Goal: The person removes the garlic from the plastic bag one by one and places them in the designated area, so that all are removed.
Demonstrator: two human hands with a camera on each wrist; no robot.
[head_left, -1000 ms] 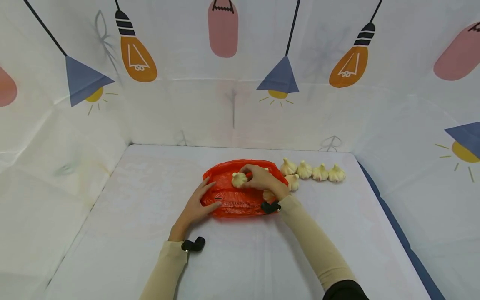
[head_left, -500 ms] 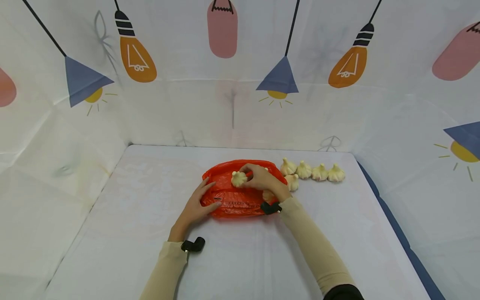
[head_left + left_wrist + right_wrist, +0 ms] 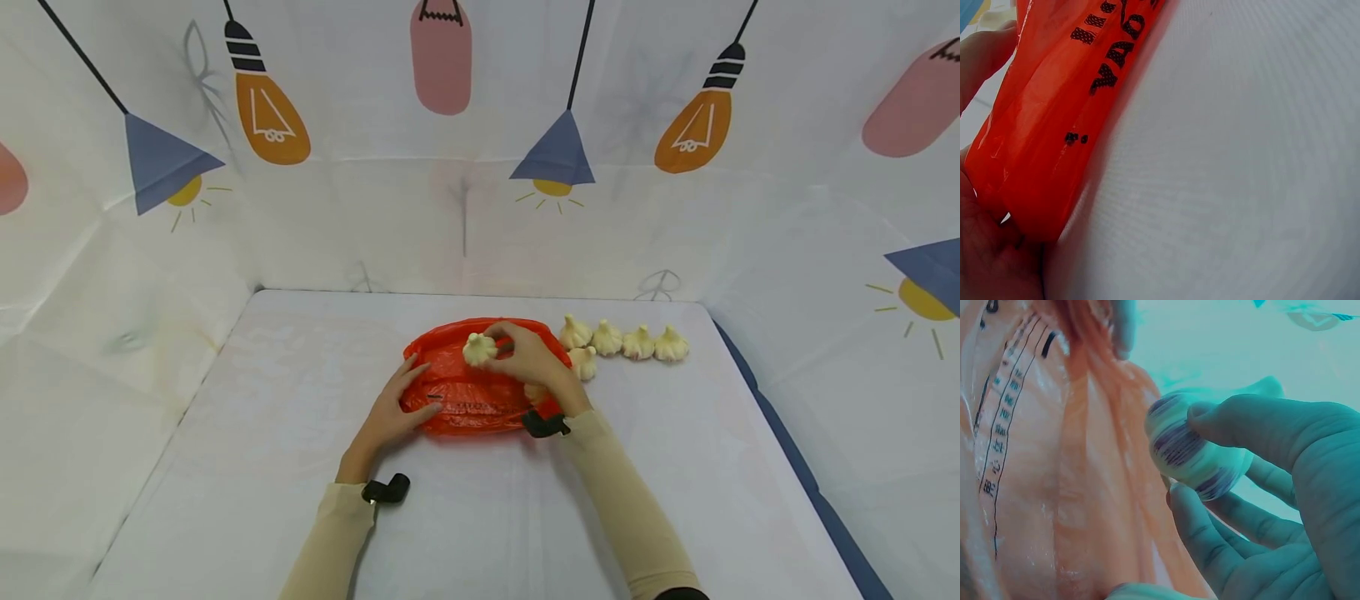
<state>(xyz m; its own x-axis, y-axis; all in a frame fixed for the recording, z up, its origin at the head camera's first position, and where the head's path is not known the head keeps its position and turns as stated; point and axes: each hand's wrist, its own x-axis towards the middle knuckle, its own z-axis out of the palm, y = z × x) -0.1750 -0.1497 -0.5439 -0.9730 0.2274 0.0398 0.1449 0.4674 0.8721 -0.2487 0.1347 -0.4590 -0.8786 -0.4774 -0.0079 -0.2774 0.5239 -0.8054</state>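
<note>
A red plastic bag with black print lies on the table. My left hand rests at its left end, thumb and fingers spread along the edge; the left wrist view shows the bag's end against this hand. Above the bag, my right hand pinches a whitish garlic bulb between thumb and fingers. In the right wrist view, purple streaks mark the bulb. Under the right wrist, another garlic bulb shows at the bag, partly hidden.
To the right of the bag, several garlic bulbs stand in a row, with one more bulb in front of them at the bag's edge. White cloth walls printed with lamps enclose the white table.
My right hand has risen slightly with the garlic bulb, moving a little away from me over the bag. The left hand keeps its place on the bag.
</note>
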